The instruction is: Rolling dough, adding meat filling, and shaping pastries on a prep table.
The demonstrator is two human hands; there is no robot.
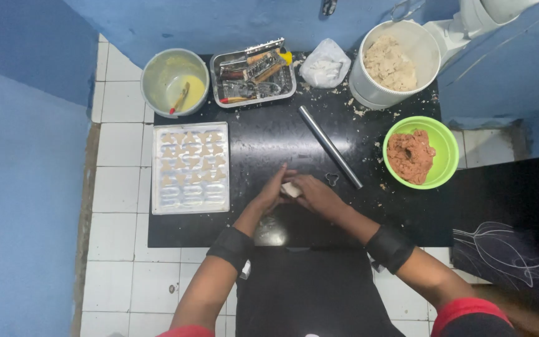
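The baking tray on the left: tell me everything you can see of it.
The baking tray is a pale, metallic-looking rectangle lying flat, partly on the black mat and partly over the white floor tiles. Its upper rows hold small pale cut-out dough shapes set in neat lines; the lower rows are bare and shiny. It sits below the grey bowl, to the left of both hands. Neither hand touches it.

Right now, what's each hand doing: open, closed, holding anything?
Left hand: fingers curled against the small pale lump of dough, sharing the grip.
Right hand: closed around the same lump.
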